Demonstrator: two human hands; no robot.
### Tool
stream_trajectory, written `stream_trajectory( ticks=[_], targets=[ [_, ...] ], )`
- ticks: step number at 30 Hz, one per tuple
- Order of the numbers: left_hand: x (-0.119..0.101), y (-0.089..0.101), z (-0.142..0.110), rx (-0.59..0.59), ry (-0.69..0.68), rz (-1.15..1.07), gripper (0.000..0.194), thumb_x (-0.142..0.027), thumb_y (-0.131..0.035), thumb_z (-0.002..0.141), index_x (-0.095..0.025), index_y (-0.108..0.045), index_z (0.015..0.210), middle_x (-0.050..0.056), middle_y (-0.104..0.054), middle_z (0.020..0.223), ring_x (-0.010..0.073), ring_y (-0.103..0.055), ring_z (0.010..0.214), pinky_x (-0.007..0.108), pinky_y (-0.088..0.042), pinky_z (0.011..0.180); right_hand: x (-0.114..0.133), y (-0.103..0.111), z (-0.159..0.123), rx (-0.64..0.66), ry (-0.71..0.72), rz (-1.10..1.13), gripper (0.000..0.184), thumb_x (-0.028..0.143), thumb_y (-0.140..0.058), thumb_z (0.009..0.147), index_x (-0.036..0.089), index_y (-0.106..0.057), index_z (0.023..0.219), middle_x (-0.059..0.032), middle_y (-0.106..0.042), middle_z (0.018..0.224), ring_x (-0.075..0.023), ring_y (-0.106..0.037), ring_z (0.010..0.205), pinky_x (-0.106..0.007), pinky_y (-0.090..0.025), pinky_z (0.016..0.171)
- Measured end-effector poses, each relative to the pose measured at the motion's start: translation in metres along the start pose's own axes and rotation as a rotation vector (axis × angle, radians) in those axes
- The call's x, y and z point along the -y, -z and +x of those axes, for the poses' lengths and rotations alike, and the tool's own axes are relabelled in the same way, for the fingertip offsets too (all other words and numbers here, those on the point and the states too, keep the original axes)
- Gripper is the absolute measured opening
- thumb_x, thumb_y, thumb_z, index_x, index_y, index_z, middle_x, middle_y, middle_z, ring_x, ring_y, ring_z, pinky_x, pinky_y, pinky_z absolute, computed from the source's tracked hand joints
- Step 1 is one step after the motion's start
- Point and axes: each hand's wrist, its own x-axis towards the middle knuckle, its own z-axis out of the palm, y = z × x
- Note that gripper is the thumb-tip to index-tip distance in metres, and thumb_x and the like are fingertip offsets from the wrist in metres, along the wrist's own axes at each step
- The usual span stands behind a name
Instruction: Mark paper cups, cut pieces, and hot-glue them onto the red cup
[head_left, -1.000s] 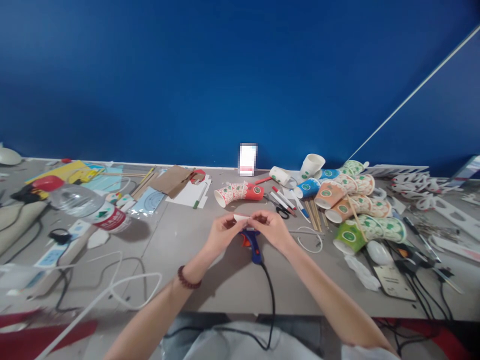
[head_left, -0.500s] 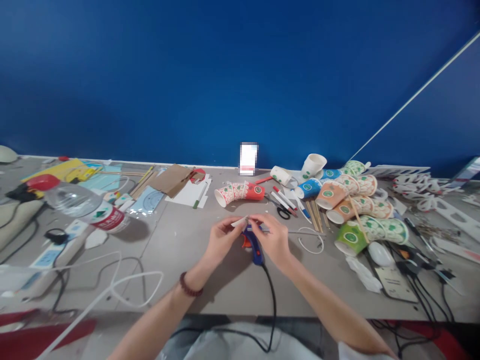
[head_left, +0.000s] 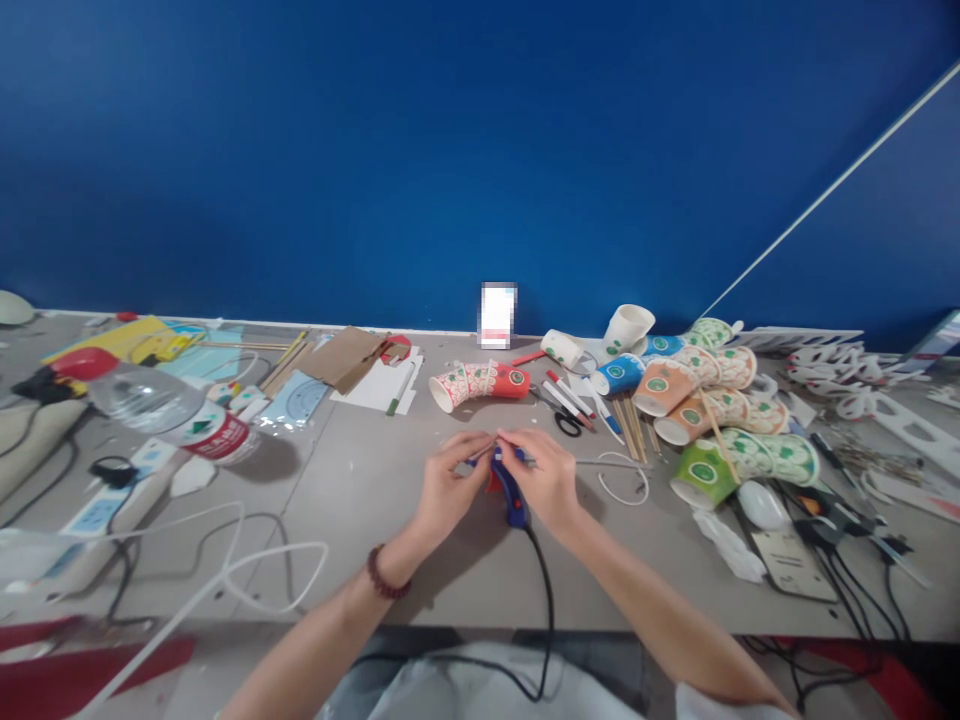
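Observation:
My left hand (head_left: 454, 482) is closed, its thumb and fingers pinched together; what lies between them is too small or hidden to make out. Opposite it, my right hand (head_left: 541, 476) pinches too, fingertips meeting those of the left. Under and between both hands is a blue hot glue gun (head_left: 513, 497) with an orange-red trigger, on the table; its front part is covered by my fingers. A black cord runs from it toward my lap. Just beyond my hands lies a bent tube of red and patterned paper cups (head_left: 480, 384).
On the right are several joined paper cups (head_left: 703, 474), scissors (head_left: 568, 424), pens (head_left: 570, 396), wooden sticks (head_left: 628, 428) and a curled white cable (head_left: 624, 480). Leftward lie cardboard (head_left: 346, 358), a water bottle (head_left: 161, 403) and a power strip (head_left: 101, 512). A blurred upright screen (head_left: 496, 315) stands by the blue wall.
The pale strip seen at my left fingertips is now out of sight. My left hand has turned slightly, and its fingertips have come closer to the right ones. The glue gun stays put.

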Motion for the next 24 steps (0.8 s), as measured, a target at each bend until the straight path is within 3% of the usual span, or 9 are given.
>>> stream_trajectory(
  ticks=[11, 18, 24],
  targets=[
    [-0.0076, -0.0041, -0.0002, -0.019, 0.071, -0.079, 0.017, -0.022, -0.062, 0.079, -0.019, -0.075, 0.090, 0.008, -0.071, 0.091, 0.0173, -0.065, 0.084, 0.028, -0.053, 0.074, -0.0004, -0.0026, 0.0019, -0.022, 0.040, -0.049, 0.019, 0.016, -0.052, 0.084, 0.024, -0.069, 0.082, -0.0045, -0.071, 0.076, -0.0181, -0.066, 0.075, -0.034, -0.054, 0.079],
    [-0.0078, -0.0038, 0.0039, -0.020, 0.378, -0.358, 0.023, -0.036, -0.069, 0.075, -0.018, -0.075, 0.088, 0.008, -0.071, 0.093, 0.0190, -0.065, 0.085, 0.027, -0.053, 0.071, -0.0015, 0.0011, 0.0050, 0.084, -0.340, 0.207, 0.014, 0.028, -0.059, 0.081, 0.021, -0.070, 0.087, -0.0051, -0.072, 0.083, -0.0192, -0.067, 0.076, -0.032, -0.054, 0.075],
    [-0.0090, -0.0032, 0.0045, -0.031, 0.504, -0.424, 0.029, -0.041, -0.076, 0.066, -0.015, -0.074, 0.081, 0.007, -0.072, 0.080, 0.0154, -0.064, 0.068, 0.025, -0.053, 0.063, -0.0039, 0.0023, 0.0065, 0.151, -0.379, 0.249, 0.015, 0.033, -0.061, 0.080, 0.021, -0.069, 0.078, -0.0040, -0.070, 0.077, -0.0193, -0.064, 0.074, -0.031, -0.050, 0.073]
  ],
)
